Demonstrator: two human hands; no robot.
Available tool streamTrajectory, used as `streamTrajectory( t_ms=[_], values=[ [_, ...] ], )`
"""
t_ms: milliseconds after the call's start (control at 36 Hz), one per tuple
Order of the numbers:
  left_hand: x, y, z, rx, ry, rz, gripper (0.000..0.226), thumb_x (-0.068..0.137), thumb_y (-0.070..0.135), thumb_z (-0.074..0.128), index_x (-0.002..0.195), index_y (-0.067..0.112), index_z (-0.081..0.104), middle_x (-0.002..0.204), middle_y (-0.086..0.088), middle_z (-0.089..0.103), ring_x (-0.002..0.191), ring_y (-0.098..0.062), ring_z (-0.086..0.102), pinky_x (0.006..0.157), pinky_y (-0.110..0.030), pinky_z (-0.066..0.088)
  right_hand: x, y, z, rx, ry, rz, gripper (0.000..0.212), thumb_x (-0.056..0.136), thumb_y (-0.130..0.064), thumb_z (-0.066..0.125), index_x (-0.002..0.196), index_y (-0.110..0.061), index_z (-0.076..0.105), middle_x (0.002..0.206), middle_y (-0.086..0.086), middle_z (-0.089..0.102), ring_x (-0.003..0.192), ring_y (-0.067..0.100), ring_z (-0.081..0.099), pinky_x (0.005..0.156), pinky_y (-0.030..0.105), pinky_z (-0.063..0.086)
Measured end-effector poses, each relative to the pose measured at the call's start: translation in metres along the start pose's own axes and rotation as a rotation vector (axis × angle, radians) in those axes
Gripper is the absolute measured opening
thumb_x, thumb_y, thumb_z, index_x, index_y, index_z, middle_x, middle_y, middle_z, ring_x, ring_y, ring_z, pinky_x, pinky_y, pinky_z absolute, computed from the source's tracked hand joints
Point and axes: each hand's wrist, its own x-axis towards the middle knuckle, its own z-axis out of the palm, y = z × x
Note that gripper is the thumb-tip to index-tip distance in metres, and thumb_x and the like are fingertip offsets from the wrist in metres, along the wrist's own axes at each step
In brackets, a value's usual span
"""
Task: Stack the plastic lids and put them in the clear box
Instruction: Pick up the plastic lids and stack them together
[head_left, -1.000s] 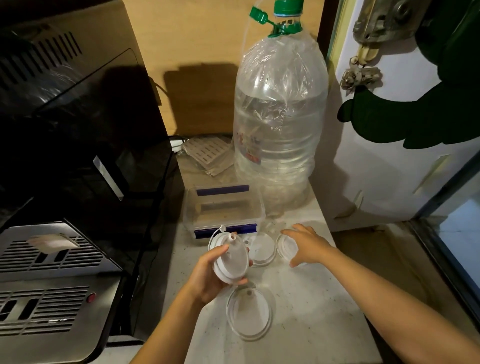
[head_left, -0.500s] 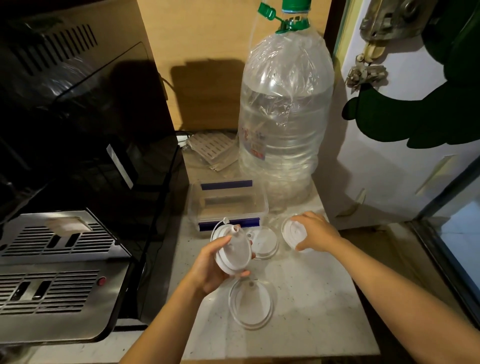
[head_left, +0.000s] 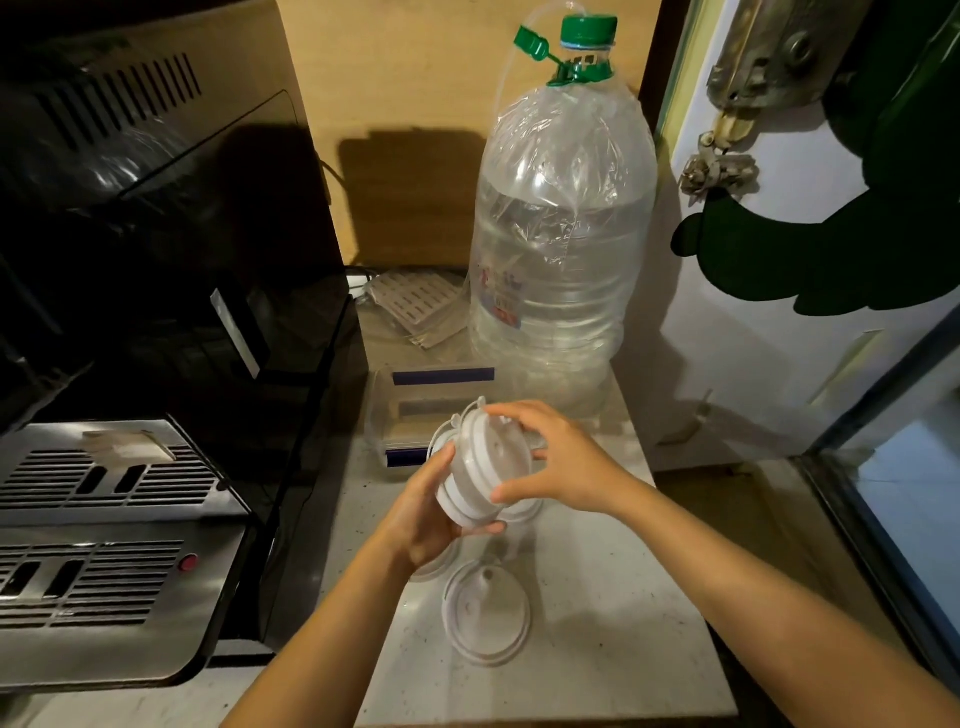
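Half a second ago the right hand (head_left: 558, 462) was out to the right, on a lid lying flat on the table (head_left: 613, 613); now it has come in to meet the left hand (head_left: 423, 525) and that spot of the table is bare. Both hands are closed on a small stack of white plastic lids (head_left: 480, 467), held tilted on edge above the table, just in front of the clear box (head_left: 415, 410). The left grip cups the stack from below and from the left, thumb along its near rim; the right grip presses the outer lid from the right, thumb low and fingers spread over the top rim. One more lid (head_left: 485, 618) lies flat on the table nearer the person, apart from the hands, and the rim of another shows under the right wrist. The clear box stands open-topped, with blue strips on its near and far walls, between the dark appliance (head_left: 171, 291) on the left and the big water bottle (head_left: 561, 249) just behind and to the right. The table is narrow: the appliance bounds its left side, its right edge drops off beside the white door (head_left: 753, 338), and the open patch is the near right part.
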Motion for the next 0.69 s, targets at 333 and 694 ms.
streamTrajectory(
  t_ms=[333,694],
  values=[
    [-0.002,0.005,0.004,0.007,-0.022,0.002,0.085,0.031,0.060,0.083,0.104,0.022,0.061,0.089,-0.004,0.075,0.083,-0.022,0.071,0.057,-0.036,0.060,0.001,-0.005,0.014,-0.089,-0.047,-0.060,0.081,0.064,-0.022,0.082,0.132,-0.031,0.041,0.135,-0.008,0.038,0.117,0.007,0.037,0.097,0.027,0.040],
    [-0.002,0.005,0.001,0.097,-0.030,0.030,0.073,0.036,0.053,0.082,0.098,0.019,0.064,0.084,-0.004,0.073,0.078,-0.019,0.069,0.057,-0.033,0.057,0.001,0.004,0.029,-0.141,-0.001,-0.109,0.082,0.066,-0.026,0.080,0.135,-0.031,0.036,0.140,-0.005,0.034,0.127,0.014,0.034,0.104,0.034,0.038]
  ],
)
